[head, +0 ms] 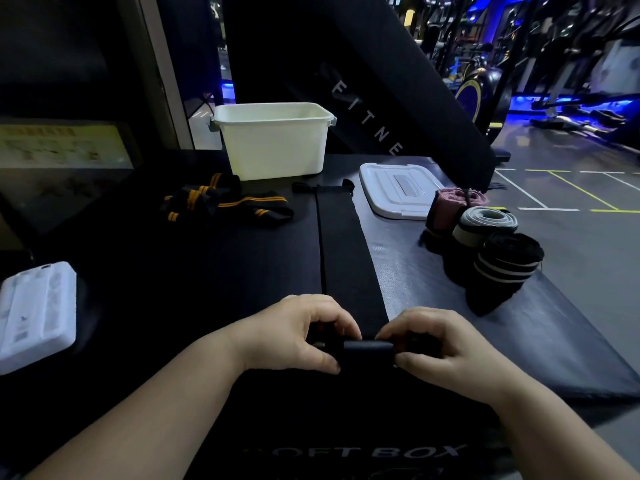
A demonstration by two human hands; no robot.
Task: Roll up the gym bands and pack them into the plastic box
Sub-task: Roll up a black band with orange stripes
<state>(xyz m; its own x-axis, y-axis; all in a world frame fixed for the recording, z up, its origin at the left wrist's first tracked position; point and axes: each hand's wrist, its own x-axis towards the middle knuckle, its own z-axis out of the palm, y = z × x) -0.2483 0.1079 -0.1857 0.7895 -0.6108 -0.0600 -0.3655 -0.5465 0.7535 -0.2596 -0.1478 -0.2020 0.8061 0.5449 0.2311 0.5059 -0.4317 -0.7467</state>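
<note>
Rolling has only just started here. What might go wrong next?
1. The roll is thin, with most of the band lying flat beyond it; it may spring open or wind crooked.
2. The three rolled bands stand near the right edge of the mat; a stray elbow might knock them off.

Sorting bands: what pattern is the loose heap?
The heap is black with orange stripes; head view.

You're working in a gym. Rows of exercise machines [485,88] fill the far right under blue strip lighting [533,102]. The slanted black panel [398,64] ahead of you carries the letters "FITNE". White and yellow lines [549,209] mark the grey floor [588,258], and your padded black tabletop [207,271] is printed "SOFT BOX".
</note>
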